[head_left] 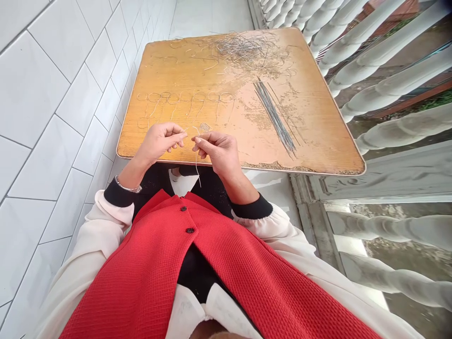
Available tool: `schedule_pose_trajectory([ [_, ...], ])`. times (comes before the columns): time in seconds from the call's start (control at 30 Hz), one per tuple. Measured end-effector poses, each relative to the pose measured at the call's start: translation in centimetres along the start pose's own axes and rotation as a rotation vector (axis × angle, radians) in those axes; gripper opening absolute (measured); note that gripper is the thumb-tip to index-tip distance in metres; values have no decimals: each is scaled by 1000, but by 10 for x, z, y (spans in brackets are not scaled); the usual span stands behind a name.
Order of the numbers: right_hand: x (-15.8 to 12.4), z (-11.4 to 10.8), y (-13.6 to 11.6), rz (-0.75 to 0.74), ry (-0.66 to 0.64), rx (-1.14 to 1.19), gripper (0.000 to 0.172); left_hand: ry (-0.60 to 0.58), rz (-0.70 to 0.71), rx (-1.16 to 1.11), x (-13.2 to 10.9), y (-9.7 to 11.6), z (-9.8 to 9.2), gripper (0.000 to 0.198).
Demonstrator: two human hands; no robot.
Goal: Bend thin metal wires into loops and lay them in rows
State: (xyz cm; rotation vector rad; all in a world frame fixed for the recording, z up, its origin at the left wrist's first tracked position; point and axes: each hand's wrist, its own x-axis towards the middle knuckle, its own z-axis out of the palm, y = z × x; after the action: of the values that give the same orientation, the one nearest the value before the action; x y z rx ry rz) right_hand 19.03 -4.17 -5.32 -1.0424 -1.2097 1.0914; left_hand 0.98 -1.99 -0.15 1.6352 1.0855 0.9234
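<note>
My left hand (159,142) and my right hand (215,153) meet above the near edge of a worn orange wooden tabletop (318,146). Their fingertips pinch a thin pale wire (196,162), whose end hangs down past the table edge from my right hand. Just beyond my fingers lies a row of linked wire loops (183,97) with straight tails. A small tan scrap (204,127) sits near my right fingertips. To the right lies a bundle of straight grey wires (274,116), and a tangled heap of wire (247,49) lies at the far edge.
A white tiled wall (67,127) runs along the table's left side. White stone balusters (384,80) line the right side. My red waistcoat (190,263) and cream sleeves fill the bottom of the view, with a metal bracelet (127,187) on my left wrist.
</note>
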Motion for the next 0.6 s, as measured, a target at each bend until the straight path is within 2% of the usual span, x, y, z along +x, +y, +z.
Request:
schedule_pose_trajectory([
  [0.13, 2, -6, 1, -53, -56, -132, 40, 4, -17, 45, -3, 4, 0, 13],
  [0.2, 4, -8, 0, -164, -60, -237, 41, 3, -7, 72, -3, 5, 2, 13],
  [0.3, 7, -9, -4, -331, -64, -455, 32, 9, 22, 115, -4, 3, 6, 13],
  [0.43, 9, -8, -9, -479, -90, -733, 28, 46, 91, 231, -8, 0, 10, 9],
  [0.6, 7, -8, -12, -472, -55, -804, 29, 148, 223, 510, -12, -9, 12, 12],
])
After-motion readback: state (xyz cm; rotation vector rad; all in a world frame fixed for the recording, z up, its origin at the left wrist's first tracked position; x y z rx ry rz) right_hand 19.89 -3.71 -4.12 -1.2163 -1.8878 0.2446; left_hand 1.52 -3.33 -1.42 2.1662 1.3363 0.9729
